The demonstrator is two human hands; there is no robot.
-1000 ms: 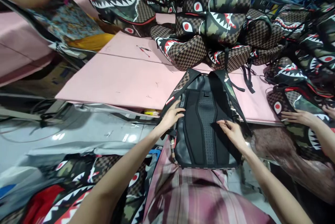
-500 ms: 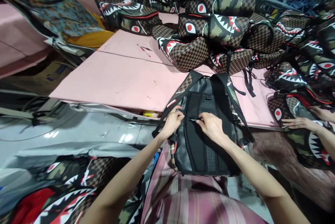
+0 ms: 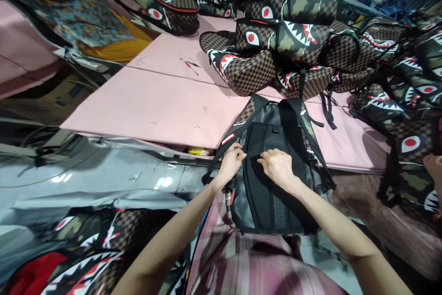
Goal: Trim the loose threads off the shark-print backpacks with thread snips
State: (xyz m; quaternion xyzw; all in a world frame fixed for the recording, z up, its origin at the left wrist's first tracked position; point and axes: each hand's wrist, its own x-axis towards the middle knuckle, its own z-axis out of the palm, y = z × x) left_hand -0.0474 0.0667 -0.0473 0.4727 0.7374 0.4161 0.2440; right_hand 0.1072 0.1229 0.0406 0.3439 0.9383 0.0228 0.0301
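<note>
A black backpack (image 3: 297, 203) lies back side up across my lap and the table edge, its padded back panel and shoulder straps facing me. At the panel's left edge, my left hand (image 3: 230, 162) is closed in a pinch; what lies between its fingertips is too small to make out. Over the middle of the panel, my right hand (image 3: 277, 166) is closed around small thread snips (image 3: 254, 157), whose dark tip barely shows against the black fabric and points left. Both hands are close together, a short gap between them.
Several shark-mouth checkered backpacks (image 3: 252, 72) are piled at the back and right of the pink table (image 3: 165, 97). A pen-like red and black item (image 3: 190, 66) lies on it. More bags (image 3: 93, 235) sit low at left. Co-workers are at the far left and right, one hand (image 3: 433, 168) on a bag.
My right hand has turned slightly, and the snips' bright blade no longer shows. The far-left person's backpack has been raised and moved left. The right co-worker's bag has shifted right.
</note>
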